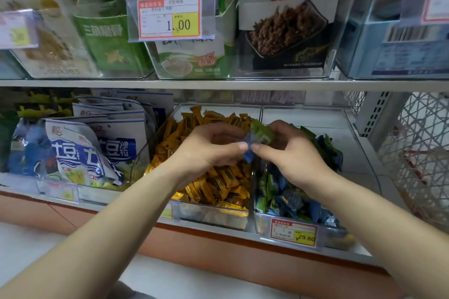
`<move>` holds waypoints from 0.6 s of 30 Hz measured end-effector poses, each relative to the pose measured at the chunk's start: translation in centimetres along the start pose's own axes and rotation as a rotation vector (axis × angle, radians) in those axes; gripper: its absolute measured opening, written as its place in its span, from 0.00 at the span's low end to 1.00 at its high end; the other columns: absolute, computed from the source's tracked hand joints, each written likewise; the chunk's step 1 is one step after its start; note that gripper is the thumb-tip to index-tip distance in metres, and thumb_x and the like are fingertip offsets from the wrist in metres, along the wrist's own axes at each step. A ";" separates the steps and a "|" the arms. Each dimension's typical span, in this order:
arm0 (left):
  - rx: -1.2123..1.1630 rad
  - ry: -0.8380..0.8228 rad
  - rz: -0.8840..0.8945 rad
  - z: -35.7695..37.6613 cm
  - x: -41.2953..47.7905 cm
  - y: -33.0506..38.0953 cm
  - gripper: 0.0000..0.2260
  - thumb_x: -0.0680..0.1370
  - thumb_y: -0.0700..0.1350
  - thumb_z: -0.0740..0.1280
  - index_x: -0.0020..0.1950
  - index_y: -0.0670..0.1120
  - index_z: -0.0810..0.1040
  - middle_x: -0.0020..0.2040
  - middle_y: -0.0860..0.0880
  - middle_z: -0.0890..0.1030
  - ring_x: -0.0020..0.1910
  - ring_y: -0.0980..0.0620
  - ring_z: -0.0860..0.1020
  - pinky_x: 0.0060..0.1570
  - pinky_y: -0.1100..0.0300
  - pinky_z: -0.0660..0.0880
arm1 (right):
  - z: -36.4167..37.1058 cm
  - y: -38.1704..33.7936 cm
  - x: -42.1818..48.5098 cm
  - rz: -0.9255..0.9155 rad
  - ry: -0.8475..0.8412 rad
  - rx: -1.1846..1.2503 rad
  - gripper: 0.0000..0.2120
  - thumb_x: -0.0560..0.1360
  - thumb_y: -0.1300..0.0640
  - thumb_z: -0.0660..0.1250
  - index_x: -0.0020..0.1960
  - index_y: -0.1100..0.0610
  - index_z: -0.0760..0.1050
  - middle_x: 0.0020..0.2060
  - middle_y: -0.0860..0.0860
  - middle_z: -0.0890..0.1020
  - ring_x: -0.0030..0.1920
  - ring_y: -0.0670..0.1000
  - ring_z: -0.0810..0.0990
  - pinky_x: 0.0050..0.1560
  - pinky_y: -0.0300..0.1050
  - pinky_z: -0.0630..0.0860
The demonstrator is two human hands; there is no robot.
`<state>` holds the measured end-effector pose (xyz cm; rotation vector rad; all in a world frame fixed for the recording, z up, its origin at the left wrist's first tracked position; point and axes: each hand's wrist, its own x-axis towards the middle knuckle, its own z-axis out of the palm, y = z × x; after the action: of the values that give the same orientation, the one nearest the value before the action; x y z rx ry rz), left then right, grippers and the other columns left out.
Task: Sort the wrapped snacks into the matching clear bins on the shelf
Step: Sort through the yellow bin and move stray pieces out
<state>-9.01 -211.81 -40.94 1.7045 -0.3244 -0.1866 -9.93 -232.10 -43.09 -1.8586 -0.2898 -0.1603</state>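
Two clear bins stand side by side on the lower shelf. The left bin (pixel 155 137) is full of yellow wrapped snacks (pixel 218 184). The right bin (pixel 349 128) holds blue and green wrapped snacks (pixel 286 199). Both hands meet above the wall between the bins. My left hand (pixel 206 150) pinches a blue wrapped snack (pixel 248 153) between thumb and finger. My right hand (pixel 289 150) touches the same blue snack with its thumb and holds a green wrapped snack (pixel 262 132) in its fingers.
Blue-and-white snack bags (pixel 92 150) fill a bin to the left. Price tags (pixel 293 232) hang on the shelf front. The upper shelf (pixel 218 84) carries clear bins of bagged snacks. A white wire basket (pixel 422 153) stands at the right.
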 end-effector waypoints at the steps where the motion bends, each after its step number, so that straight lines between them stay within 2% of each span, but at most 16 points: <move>1: 0.016 0.021 0.013 0.2 0.1 -0.1 0.08 0.73 0.45 0.76 0.51 0.48 0.84 0.46 0.47 0.86 0.45 0.50 0.85 0.40 0.63 0.80 | -0.2 0.0 -0.2 0.031 -0.001 0.043 0.08 0.72 0.54 0.76 0.48 0.50 0.79 0.43 0.51 0.86 0.45 0.54 0.84 0.50 0.56 0.81; 3: 0.028 0.074 0.020 0.7 0.1 -0.1 0.03 0.75 0.40 0.74 0.46 0.48 0.84 0.40 0.48 0.85 0.40 0.53 0.84 0.37 0.64 0.79 | -0.6 0.1 -0.4 0.067 -0.015 0.123 0.09 0.71 0.56 0.76 0.49 0.54 0.79 0.42 0.55 0.86 0.44 0.58 0.84 0.49 0.59 0.82; 6: 0.056 0.089 0.062 1.3 0.3 -0.2 0.06 0.74 0.40 0.74 0.41 0.51 0.85 0.38 0.48 0.85 0.37 0.55 0.83 0.35 0.65 0.78 | -1.1 -0.1 -0.5 0.039 -0.012 0.128 0.08 0.72 0.58 0.75 0.47 0.49 0.79 0.39 0.51 0.85 0.39 0.50 0.83 0.39 0.45 0.78; 8: 0.120 0.076 0.111 1.4 0.3 -0.3 0.06 0.74 0.40 0.74 0.45 0.51 0.85 0.39 0.48 0.86 0.38 0.57 0.82 0.36 0.65 0.78 | -1.8 0.0 -0.5 0.007 0.057 0.056 0.11 0.73 0.60 0.73 0.43 0.43 0.78 0.37 0.46 0.84 0.36 0.43 0.81 0.36 0.38 0.73; 10: 0.390 0.111 0.155 0.5 0.4 -1.0 0.06 0.75 0.42 0.73 0.50 0.51 0.84 0.42 0.52 0.86 0.43 0.59 0.82 0.44 0.60 0.80 | -3.0 0.1 -0.2 -0.002 0.174 -0.148 0.09 0.75 0.57 0.70 0.46 0.42 0.77 0.41 0.45 0.83 0.37 0.40 0.79 0.36 0.37 0.72; 11: 0.550 0.138 0.167 -0.2 0.5 -1.5 0.06 0.75 0.45 0.72 0.52 0.52 0.83 0.44 0.55 0.85 0.45 0.60 0.82 0.48 0.58 0.80 | -3.8 0.1 0.0 0.037 0.199 -0.319 0.07 0.76 0.52 0.69 0.52 0.42 0.76 0.47 0.47 0.83 0.42 0.41 0.79 0.39 0.39 0.74; 12: 0.694 0.164 0.168 -0.9 0.6 -1.9 0.06 0.76 0.47 0.71 0.53 0.54 0.82 0.47 0.57 0.84 0.48 0.60 0.81 0.51 0.56 0.80 | -4.7 0.2 0.2 0.099 0.186 -0.562 0.13 0.76 0.47 0.67 0.60 0.42 0.74 0.55 0.50 0.81 0.51 0.46 0.78 0.47 0.42 0.75; 14: 0.913 0.167 0.128 -2.1 0.6 -2.7 0.09 0.77 0.53 0.68 0.58 0.57 0.80 0.55 0.58 0.81 0.54 0.58 0.78 0.53 0.55 0.78 | -5.4 0.6 0.4 0.160 0.136 -0.946 0.30 0.76 0.39 0.64 0.74 0.47 0.63 0.68 0.54 0.71 0.66 0.58 0.69 0.62 0.52 0.71; 16: 1.044 0.057 0.100 -2.2 0.9 -3.5 0.17 0.77 0.58 0.66 0.65 0.58 0.76 0.65 0.57 0.77 0.64 0.55 0.74 0.58 0.56 0.74 | -4.5 0.4 0.3 0.078 0.086 -0.931 0.34 0.75 0.36 0.61 0.77 0.48 0.60 0.72 0.52 0.66 0.71 0.57 0.63 0.66 0.53 0.66; 18: 1.156 -0.092 0.181 -1.2 1.4 -4.2 0.24 0.77 0.64 0.63 0.71 0.57 0.72 0.72 0.54 0.72 0.71 0.52 0.68 0.67 0.52 0.68 | -2.8 0.3 -0.2 -0.015 -0.042 -0.798 0.34 0.75 0.33 0.59 0.76 0.47 0.62 0.72 0.50 0.66 0.71 0.54 0.64 0.65 0.49 0.65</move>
<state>-6.91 -210.56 -44.81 2.7866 -0.7416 0.0921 -9.90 -234.88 -42.58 -2.6520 -0.2907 -0.2746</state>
